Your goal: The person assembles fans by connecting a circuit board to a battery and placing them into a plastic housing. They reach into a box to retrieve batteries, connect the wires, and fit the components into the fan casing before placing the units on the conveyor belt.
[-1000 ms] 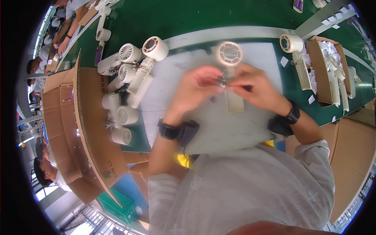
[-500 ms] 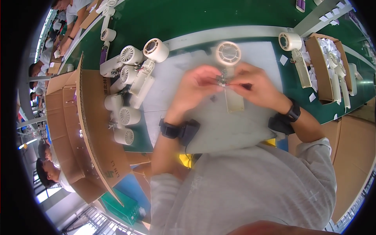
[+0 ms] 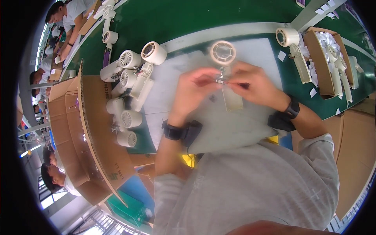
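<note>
My left hand [image 3: 196,88] and my right hand [image 3: 254,85] meet over the white mat. Between the fingertips is a small circuit board [image 3: 220,75], pinched by the left hand. The right hand's fingers are closed at its lower edge, around what looks like a thin reddish wire [image 3: 232,82]. Under the hands lies a cream handheld fan [image 3: 223,53], its round head pointing away from me and its open handle shell [image 3: 234,101] toward me. The hands cover the middle of the fan. A small dark piece [image 3: 212,98] rests on the mat beside the handle.
Several cream fans [image 3: 133,84] are heaped to the left, next to an open cardboard box [image 3: 100,117]. At right, another fan [image 3: 288,37] lies near a box of white paper pieces [image 3: 327,96]. A pale rail [image 3: 196,35] crosses behind the mat. Co-workers sit far left.
The circuit board has turned slightly between my fingers, and its metal parts now catch the light. Both hands stay in nearly the same place; the whole view has shifted a little.
</note>
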Tool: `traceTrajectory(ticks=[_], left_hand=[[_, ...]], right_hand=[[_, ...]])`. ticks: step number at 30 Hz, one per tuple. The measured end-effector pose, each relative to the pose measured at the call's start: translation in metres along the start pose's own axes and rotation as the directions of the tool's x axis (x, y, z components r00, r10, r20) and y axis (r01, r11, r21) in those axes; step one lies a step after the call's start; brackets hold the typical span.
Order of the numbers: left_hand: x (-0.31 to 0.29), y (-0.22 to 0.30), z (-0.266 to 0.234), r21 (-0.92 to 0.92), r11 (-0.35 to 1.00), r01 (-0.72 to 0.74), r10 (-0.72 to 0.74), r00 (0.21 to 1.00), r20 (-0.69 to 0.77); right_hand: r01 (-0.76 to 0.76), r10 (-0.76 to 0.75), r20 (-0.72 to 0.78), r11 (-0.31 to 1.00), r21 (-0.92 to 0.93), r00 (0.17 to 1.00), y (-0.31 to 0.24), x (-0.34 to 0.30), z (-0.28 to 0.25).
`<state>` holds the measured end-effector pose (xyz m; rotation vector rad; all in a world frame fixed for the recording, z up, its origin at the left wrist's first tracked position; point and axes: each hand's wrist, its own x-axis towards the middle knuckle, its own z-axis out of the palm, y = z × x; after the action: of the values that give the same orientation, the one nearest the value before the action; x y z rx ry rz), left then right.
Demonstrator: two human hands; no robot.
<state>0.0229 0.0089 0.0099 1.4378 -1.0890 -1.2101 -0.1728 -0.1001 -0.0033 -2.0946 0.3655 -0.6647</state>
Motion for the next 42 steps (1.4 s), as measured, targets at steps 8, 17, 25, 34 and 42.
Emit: traceTrajectory(ticks=[8, 17, 25, 34, 42], left_hand=[[-0.002, 0.000, 0.007, 0.012, 0.996, -0.092, 0.092, 0.996, -0.019], [0.000, -0.003, 0.011, 0.249, 0.936, -0.250, 0.257, 0.966, 0.005], [0.000, -0.008, 0.018, 0.278, 0.918, -0.283, 0.314, 0.947, -0.073], [0.000, -0.008, 0.020, 0.323, 0.879, -0.351, 0.388, 0.920, -0.057], [0.000, -0.006, 0.024, 0.276, 0.889, -0.365, 0.395, 0.917, -0.061]], right_hand=[[0.047, -0.048, -0.020, 0.998, -0.029, 0.999, 0.001, -0.004, 0.002], [-0.057, 0.058, -0.114, 0.998, 0.014, 0.992, -0.013, 0.001, 0.003], [-0.052, 0.049, -0.113, 0.998, -0.025, 0.992, -0.008, 0.000, 0.001], [-0.063, 0.057, -0.124, 0.997, -0.043, 0.991, -0.010, -0.002, -0.003], [-0.026, 0.025, -0.031, 0.999, -0.042, 0.999, -0.009, -0.002, -0.012]])
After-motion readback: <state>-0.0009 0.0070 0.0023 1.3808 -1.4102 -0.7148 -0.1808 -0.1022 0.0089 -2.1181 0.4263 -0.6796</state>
